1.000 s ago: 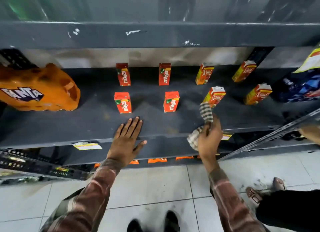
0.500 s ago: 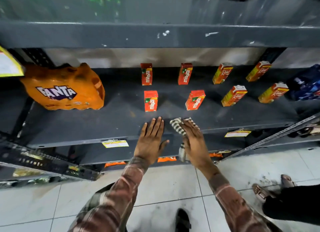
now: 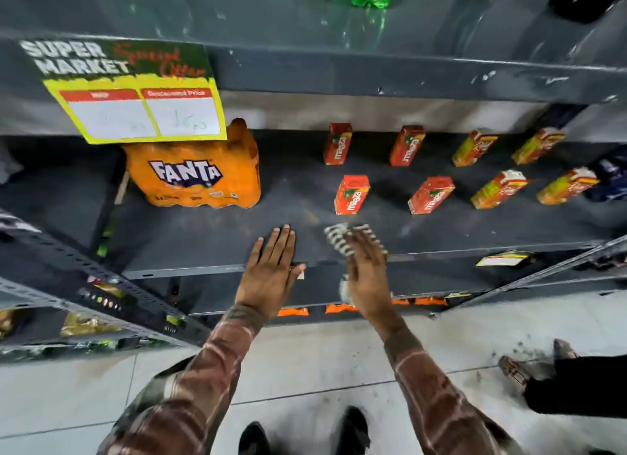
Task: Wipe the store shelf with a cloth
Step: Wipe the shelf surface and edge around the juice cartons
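The dark grey store shelf (image 3: 203, 237) runs across the middle of the head view. A black-and-white checked cloth (image 3: 339, 238) lies on its front part, pressed flat under my right hand (image 3: 366, 275); one end of the cloth hangs below the shelf edge. My left hand (image 3: 271, 268) rests flat on the shelf's front edge, fingers spread, just left of the cloth and holding nothing.
An orange Fanta pack (image 3: 196, 176) stands at the shelf's left. Several red and orange juice cartons (image 3: 351, 195) stand behind the cloth and to the right. A yellow price sign (image 3: 135, 91) hangs from the shelf above. Another person's feet (image 3: 515, 370) are at the lower right.
My right hand brought the cloth down from the shelf's right part and now presses it flat further left, beside my left hand. The view has swung left.
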